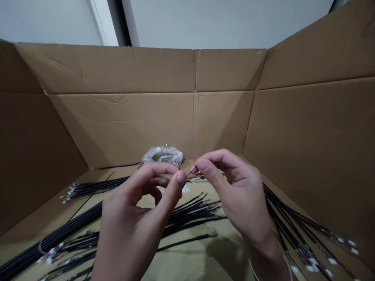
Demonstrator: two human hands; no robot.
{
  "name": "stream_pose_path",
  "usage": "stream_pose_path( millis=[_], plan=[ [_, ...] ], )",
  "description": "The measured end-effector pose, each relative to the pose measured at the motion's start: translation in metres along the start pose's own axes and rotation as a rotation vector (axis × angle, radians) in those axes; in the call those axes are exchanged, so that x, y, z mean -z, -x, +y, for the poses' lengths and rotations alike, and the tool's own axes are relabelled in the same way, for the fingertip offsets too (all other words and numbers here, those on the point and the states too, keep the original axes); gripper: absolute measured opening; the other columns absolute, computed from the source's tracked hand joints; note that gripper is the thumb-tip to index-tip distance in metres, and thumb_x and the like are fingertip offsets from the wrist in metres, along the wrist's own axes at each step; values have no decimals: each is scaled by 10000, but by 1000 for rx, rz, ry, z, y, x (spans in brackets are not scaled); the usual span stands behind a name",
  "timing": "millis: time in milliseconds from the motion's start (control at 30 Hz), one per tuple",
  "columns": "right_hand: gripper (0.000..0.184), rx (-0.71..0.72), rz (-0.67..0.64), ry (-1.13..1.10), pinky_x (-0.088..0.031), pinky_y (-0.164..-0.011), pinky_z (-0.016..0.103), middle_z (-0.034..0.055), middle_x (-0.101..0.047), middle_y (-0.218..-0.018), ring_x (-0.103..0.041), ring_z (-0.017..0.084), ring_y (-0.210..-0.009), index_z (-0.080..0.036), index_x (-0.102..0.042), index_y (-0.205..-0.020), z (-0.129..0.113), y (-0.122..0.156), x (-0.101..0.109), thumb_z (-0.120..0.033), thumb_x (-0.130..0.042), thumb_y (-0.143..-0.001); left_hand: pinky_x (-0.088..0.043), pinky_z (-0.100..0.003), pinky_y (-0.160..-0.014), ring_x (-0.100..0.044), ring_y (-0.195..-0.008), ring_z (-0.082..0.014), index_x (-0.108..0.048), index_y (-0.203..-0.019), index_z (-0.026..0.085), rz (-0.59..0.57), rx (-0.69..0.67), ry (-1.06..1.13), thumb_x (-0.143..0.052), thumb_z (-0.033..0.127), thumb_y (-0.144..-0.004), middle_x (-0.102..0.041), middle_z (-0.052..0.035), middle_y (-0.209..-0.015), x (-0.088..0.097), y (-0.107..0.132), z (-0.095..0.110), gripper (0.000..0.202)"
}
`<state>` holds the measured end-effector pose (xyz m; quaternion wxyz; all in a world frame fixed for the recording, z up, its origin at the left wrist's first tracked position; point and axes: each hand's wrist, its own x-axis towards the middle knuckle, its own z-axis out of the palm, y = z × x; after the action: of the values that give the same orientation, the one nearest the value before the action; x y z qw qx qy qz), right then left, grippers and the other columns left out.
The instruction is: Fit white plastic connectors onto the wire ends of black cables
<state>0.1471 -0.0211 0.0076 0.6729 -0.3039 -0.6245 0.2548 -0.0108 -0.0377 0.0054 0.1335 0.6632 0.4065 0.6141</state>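
Note:
My left hand pinches thin coloured wires between thumb and forefinger, near the centre of the view. Just to its right, my right hand is closed in a pinch on one thin dark wire, which runs down toward the left fingertips. Orange and green strands show between the hands. Below them lies a bundle of black cables with bare coloured wire ends pointing right. Small white pieces sit behind the left fingertips, partly hidden.
Cardboard walls enclose the work area. A clear plastic bag rests at the back. Black cables with white connectors lie at the far left and at the right. A tied cable bundle crosses the front left.

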Motion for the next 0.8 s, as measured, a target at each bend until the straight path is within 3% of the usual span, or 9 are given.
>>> stream_pose_path(
  millis=[367, 533, 700, 800],
  plan=[
    [151, -3, -36, 12, -565, -724, 212, -66, -795, -818, -730, 94, -763, -246, -763, -886, -2, 3, 0, -257, -683, -1013, -512, -129, -521, -679, -575, -79, -788, -827, 325, 34, -21, 3, -774, 275, -891, -769, 90, -713, -3, -5, 6, 83],
    [224, -19, -51, 31, -537, -718, 201, -55, -788, -824, -714, 90, -771, -238, -765, -919, -3, 1, 4, -312, -608, -1060, -487, -144, -514, -668, -583, -85, -784, -812, 315, 34, 39, 12, -786, 292, -890, -757, 85, -681, -3, -1, 5, 82],
    [441, -116, -194, 108, -479, -660, 240, -43, -687, -681, -633, 106, -677, -211, -675, -707, -8, 1, 10, -462, -581, -1057, -469, -138, -522, -639, -568, -69, -766, -788, 310, 84, 40, 14, -792, 280, -887, -730, 100, -656, -4, 1, 6, 107],
    [428, -129, -238, 124, -456, -654, 252, -44, -656, -664, -603, 111, -667, -210, -639, -671, -13, 3, 14, -423, -593, -1038, -466, -133, -526, -637, -571, -64, -766, -799, 315, 75, 25, 1, -791, 274, -890, -729, 108, -663, -3, 0, 5, 103]
  ],
)
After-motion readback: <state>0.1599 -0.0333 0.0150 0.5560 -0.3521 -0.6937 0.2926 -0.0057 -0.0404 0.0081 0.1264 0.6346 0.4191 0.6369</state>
